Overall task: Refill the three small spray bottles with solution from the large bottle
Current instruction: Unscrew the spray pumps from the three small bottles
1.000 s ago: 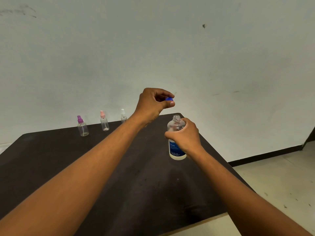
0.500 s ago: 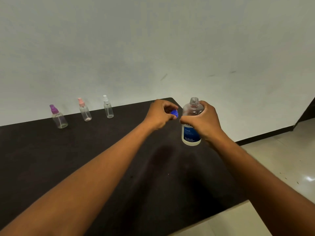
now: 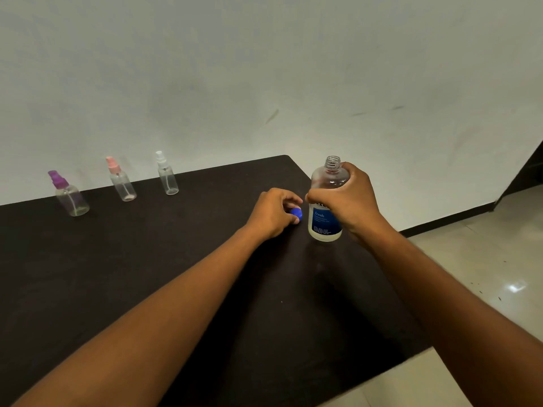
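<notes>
The large clear bottle (image 3: 325,221) with a blue label stands uncapped on the dark table (image 3: 147,274), near its right side. My right hand (image 3: 346,198) grips its upper body. Just left of it, my left hand (image 3: 274,212) holds the blue cap (image 3: 296,214) low at the table surface. Three small clear spray bottles stand capped in a row along the far edge: one with a purple top (image 3: 69,195), one with a pink top (image 3: 121,180), one with a white top (image 3: 166,174).
A pale wall rises right behind the table. The table's right and near edges drop to a light tiled floor (image 3: 484,259). A dark doorway edge (image 3: 526,174) shows at the far right.
My left hand has come down from above the bottle's mouth to the table beside it, carrying the blue cap. My right hand has kept hold of the large bottle.
</notes>
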A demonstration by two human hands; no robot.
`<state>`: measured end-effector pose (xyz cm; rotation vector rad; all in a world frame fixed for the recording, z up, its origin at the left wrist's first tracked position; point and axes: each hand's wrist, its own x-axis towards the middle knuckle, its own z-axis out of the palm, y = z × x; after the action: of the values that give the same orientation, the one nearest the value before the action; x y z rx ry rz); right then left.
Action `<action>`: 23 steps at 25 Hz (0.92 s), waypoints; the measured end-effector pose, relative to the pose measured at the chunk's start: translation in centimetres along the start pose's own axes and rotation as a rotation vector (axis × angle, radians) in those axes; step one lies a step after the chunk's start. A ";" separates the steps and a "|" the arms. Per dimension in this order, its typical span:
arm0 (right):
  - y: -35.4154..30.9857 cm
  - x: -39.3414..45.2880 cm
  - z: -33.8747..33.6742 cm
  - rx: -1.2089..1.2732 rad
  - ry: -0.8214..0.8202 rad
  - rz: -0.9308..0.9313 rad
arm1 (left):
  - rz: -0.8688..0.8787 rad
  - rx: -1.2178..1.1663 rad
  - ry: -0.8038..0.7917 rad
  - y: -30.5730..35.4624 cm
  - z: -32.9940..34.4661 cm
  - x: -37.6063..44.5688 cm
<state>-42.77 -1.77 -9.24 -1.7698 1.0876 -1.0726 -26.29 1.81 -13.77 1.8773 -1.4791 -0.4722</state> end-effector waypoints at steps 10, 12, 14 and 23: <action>-2.1 -1.3 1.9 0.003 -0.034 -0.006 | -0.008 0.091 0.059 -1.6 -3.2 -3.0; -3.1 -1.9 2.9 0.013 -0.057 -0.013 | -0.014 0.128 0.072 -2.3 -4.8 -4.5; -4.0 -2.6 4.0 0.009 -0.073 -0.024 | -0.009 0.179 0.095 -3.1 -6.5 -6.1; -5.6 -3.0 8.9 0.042 -0.075 -0.012 | 0.095 0.347 0.161 -5.2 -10.4 -10.1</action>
<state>-33.88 4.44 -7.93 -1.7712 1.0033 -1.0212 -18.68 15.01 -11.51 2.0399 -1.6091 -0.0166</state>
